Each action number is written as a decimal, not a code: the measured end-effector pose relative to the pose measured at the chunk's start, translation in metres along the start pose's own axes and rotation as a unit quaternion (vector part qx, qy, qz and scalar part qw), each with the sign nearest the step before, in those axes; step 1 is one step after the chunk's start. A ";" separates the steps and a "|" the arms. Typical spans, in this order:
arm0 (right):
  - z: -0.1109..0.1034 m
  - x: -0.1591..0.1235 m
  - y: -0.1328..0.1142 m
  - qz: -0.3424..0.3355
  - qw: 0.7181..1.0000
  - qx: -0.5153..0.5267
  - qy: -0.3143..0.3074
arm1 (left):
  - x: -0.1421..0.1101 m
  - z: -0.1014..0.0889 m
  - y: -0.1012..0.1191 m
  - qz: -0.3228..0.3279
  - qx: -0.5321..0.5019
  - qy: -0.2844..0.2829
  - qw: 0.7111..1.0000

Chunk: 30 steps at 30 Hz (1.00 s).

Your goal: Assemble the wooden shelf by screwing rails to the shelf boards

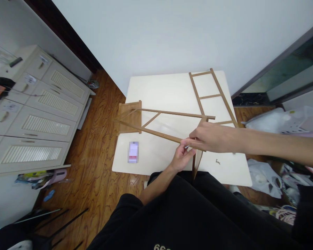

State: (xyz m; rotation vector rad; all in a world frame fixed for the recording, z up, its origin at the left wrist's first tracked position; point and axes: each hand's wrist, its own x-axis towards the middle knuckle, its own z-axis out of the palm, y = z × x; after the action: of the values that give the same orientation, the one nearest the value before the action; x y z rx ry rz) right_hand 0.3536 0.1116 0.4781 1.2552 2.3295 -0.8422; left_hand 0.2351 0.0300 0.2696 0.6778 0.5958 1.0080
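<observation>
Frame [161,135] over table [156,163], reaching 10 o'clock from hands; left hand [181,158] pinches metal bit [187,147]; right hand [203,137] curled over frame end, can't tell grip; looks light, stiff; hold long rails [174,113], spare brace [151,120]

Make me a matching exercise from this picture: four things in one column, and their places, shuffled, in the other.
Things
1. Phone
2. Ladder-like frame
3. Small loose pieces
4. Held wooden frame

Places
A. On the white table, between the right forearm and the near edge
B. With the left hand and right hand at one end
C. Lying near the table's left edge
D. On the table's right side, reaching its far edge

Pairs: 1-C, 2-D, 3-A, 4-B
</observation>
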 end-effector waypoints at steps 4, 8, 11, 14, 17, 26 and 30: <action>0.009 0.000 -0.016 0.057 0.998 -0.029 0.017 | 0.002 0.000 -0.003 -0.001 -0.019 0.004 1.000; 0.011 0.003 -0.027 0.091 0.991 -0.085 0.038 | 0.001 0.000 -0.005 -0.012 -0.028 0.011 0.999; 0.009 0.007 -0.024 0.102 0.991 -0.085 0.029 | 0.000 0.002 -0.004 -0.014 -0.032 0.024 0.999; 0.006 0.009 -0.015 0.097 0.994 -0.042 0.016 | -0.001 0.004 -0.001 -0.013 -0.030 0.026 0.999; 0.005 0.006 -0.012 0.088 0.996 -0.002 0.006 | 0.001 0.005 0.000 -0.005 -0.034 0.016 0.999; 0.011 0.002 -0.025 0.097 0.995 -0.023 0.021 | 0.001 0.005 0.002 0.004 -0.037 0.019 0.999; 0.016 0.002 -0.033 0.123 0.990 -0.051 0.038 | 0.001 0.008 0.007 -0.003 -0.027 0.013 1.000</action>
State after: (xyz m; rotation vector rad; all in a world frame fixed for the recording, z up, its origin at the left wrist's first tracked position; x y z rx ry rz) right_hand 0.3251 0.0885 0.4755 1.5138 2.1852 -0.5962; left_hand 0.2379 0.0312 0.2798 0.6151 0.5912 1.0247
